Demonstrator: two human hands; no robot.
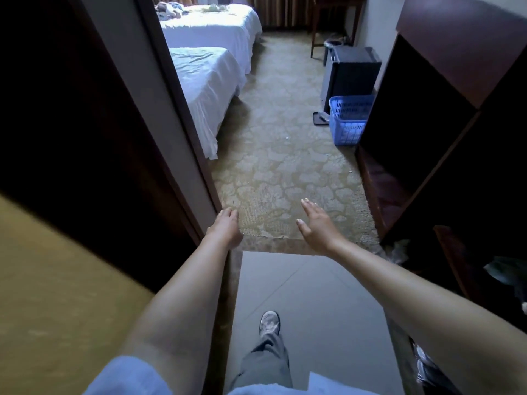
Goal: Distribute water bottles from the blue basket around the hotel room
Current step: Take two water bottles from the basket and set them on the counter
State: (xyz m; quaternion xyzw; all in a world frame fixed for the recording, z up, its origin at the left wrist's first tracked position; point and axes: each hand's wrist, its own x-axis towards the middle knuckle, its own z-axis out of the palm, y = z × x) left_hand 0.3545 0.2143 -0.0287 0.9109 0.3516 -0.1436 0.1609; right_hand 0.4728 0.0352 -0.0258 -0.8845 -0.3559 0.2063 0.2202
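The blue basket (348, 121) stands on the patterned carpet ahead on the right, against a dark wooden cabinet; its contents are not visible from here. My left hand (226, 228) reaches forward beside the door frame, fingers loosely curled, holding nothing. My right hand (315, 223) is stretched out palm down with fingers apart, empty. Both hands hover over the edge where grey tile meets carpet, well short of the basket. No water bottle is visible.
Two white beds (211, 81) line the left side. A black mini fridge (350, 74) stands behind the basket, a wooden chair (333, 21) beyond it. A dark cabinet (445, 124) flanks the right, a door frame (182, 124) the left. My shoe (269, 323) is on the tile.
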